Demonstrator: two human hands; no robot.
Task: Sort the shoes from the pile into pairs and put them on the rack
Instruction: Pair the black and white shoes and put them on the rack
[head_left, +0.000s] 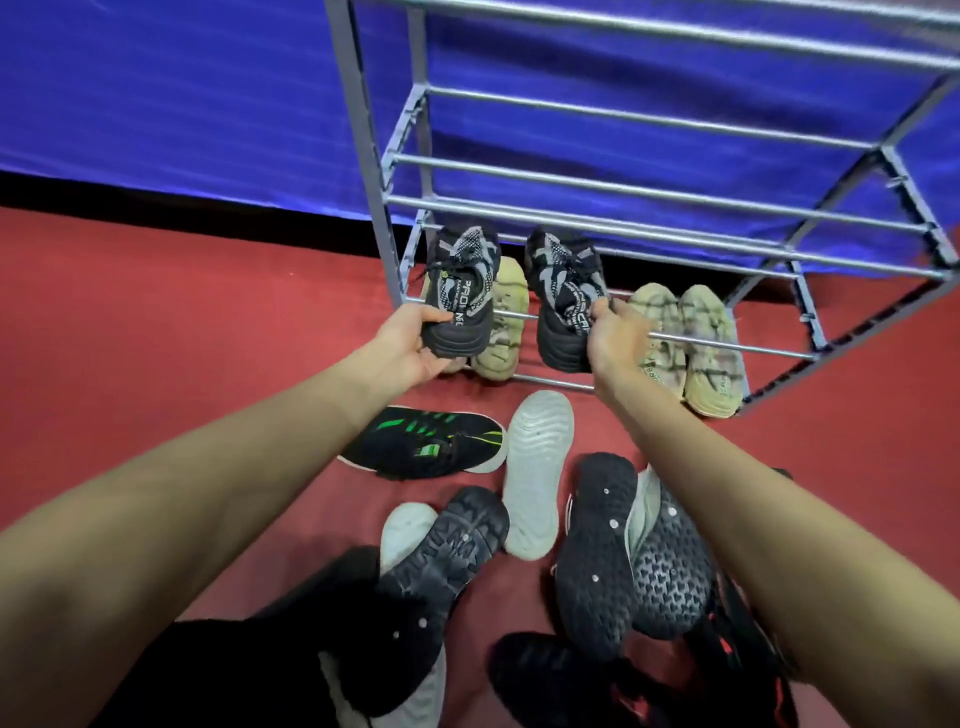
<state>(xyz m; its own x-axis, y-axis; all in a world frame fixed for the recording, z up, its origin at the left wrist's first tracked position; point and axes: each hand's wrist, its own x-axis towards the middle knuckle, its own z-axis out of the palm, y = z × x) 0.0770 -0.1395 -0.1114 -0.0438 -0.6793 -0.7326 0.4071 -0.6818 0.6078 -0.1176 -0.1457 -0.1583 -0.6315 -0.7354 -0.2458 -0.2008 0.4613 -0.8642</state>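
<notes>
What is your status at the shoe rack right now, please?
Left hand grips one black-grey shoe, right hand its mate. Both at rack bottom shelf. Beige pair already there; no obstruction visible.

1. Two black-and-grey knit sneakers with white lettering (460, 296), one held in each hand.
2. Beige knit sneakers (709, 348) on the bottom rack rail: three clearly seen.
3. One black sneaker with green stripes (426, 441).
4. One grey metal tube rack (623, 192).

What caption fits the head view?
Both hands, left and right, hold matching black shoes before the rack.
</notes>
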